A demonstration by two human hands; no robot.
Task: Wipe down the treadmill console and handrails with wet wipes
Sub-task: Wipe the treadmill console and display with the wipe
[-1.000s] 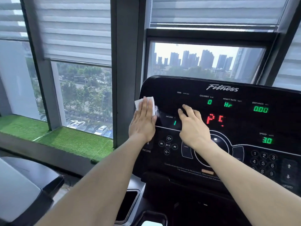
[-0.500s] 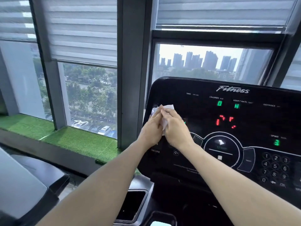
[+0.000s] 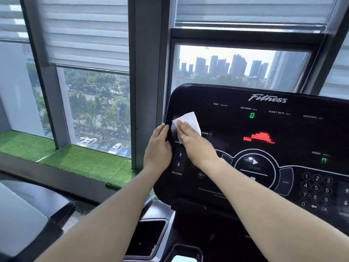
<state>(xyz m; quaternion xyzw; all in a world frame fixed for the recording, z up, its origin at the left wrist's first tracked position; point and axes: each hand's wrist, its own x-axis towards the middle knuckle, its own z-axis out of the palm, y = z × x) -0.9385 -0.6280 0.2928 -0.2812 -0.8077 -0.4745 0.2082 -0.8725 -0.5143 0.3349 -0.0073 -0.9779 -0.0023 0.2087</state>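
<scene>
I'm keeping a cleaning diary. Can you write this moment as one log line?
step: wiping console | right hand: presses wet wipe flat, upper left corner | left hand: grips console's left edge | handrails: not visible

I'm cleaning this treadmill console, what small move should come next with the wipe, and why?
Probably sweep the wet wipe rightward across the console. The right hand presses it flat at the far left edge, beside the left hand gripping the rim, so the rest looks unreached.

**Wipe and hands on treadmill console**

A black treadmill console (image 3: 236, 129) bears a white wet wipe (image 3: 189, 120) near its left edge, pressed flat by the right hand (image 3: 194, 142); the left hand (image 3: 158, 148) grips that edge beside it.
</scene>
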